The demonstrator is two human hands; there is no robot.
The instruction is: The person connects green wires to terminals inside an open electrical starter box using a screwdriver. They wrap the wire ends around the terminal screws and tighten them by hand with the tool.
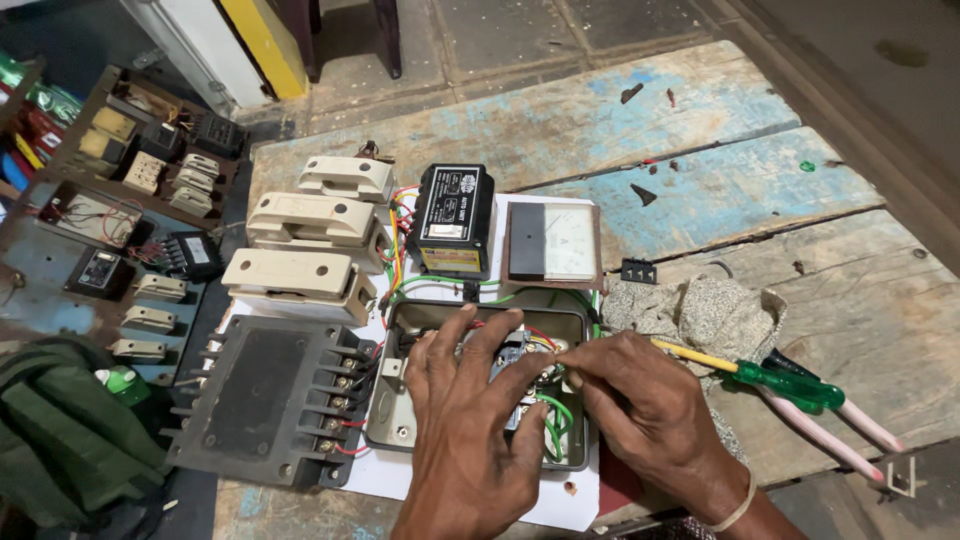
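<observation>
Two hands are busy inside a grey metal switch box (400, 400) that lies open on a white board (570, 505) on the near side of a worn wooden table (700, 130) with patches of blue paint.

The left hand (470, 420) lies flat over the box with its fingers spread wide, pressing on the parts and wires inside. It grips nothing that can be seen.

The right hand (645, 400) comes in from the right. Its thumb and first finger are pinched close together at a small part by the coloured wires (555, 420), green, red and yellow. What sits between the fingertips is too small to tell.

Left of the box sits a big black terminal block (265, 395) with a row of screws. On the far side of the box are three cream fuse holders (315, 245), a black relay box (453, 220) and a square meter (552, 242) with a white face.

Just right of the right hand lies a speckled cloth (715, 315). A green-handled screwdriver (780, 382) and pink-handled pliers (830, 425) rest near it, touched by no hand.

Far left, off the table, lies a brown board with more switch parts (130, 160).
</observation>
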